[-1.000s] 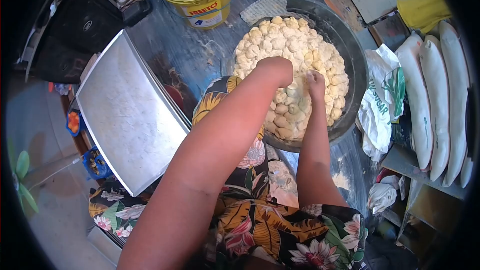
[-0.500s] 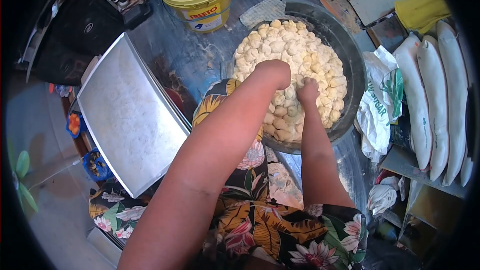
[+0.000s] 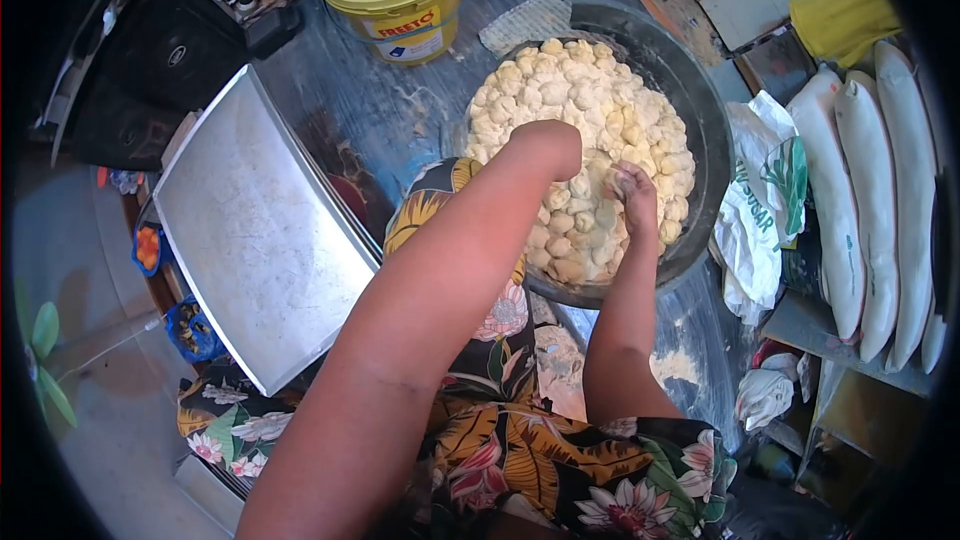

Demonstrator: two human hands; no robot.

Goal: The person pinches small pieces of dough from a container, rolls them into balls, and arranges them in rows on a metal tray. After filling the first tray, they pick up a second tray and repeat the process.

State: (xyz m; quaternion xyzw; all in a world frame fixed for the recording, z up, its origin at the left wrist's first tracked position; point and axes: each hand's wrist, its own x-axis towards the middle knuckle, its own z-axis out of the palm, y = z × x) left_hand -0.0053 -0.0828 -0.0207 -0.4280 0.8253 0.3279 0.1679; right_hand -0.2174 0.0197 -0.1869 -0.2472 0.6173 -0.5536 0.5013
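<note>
A wide dark basin is heaped with pale, floury lumps of dough, packed close together. Over the middle of the heap, my left hand is bent down at the wrist, so its fingers are hidden behind it. Just to the right, my right hand is turned side-on with its fingers curled and pressed around a dough piece at the heap's surface. Smaller, rounder lumps lie in the near part of the basin, below both hands.
On the left leans a large metal tray. A yellow lidded bucket stands behind, beside a woven mat piece. White filled sacks and a crumpled sugar bag are on the right.
My right hand has turned and come slightly right and nearer, so its fingers now show side-on. My left hand stays in almost the same place.
</note>
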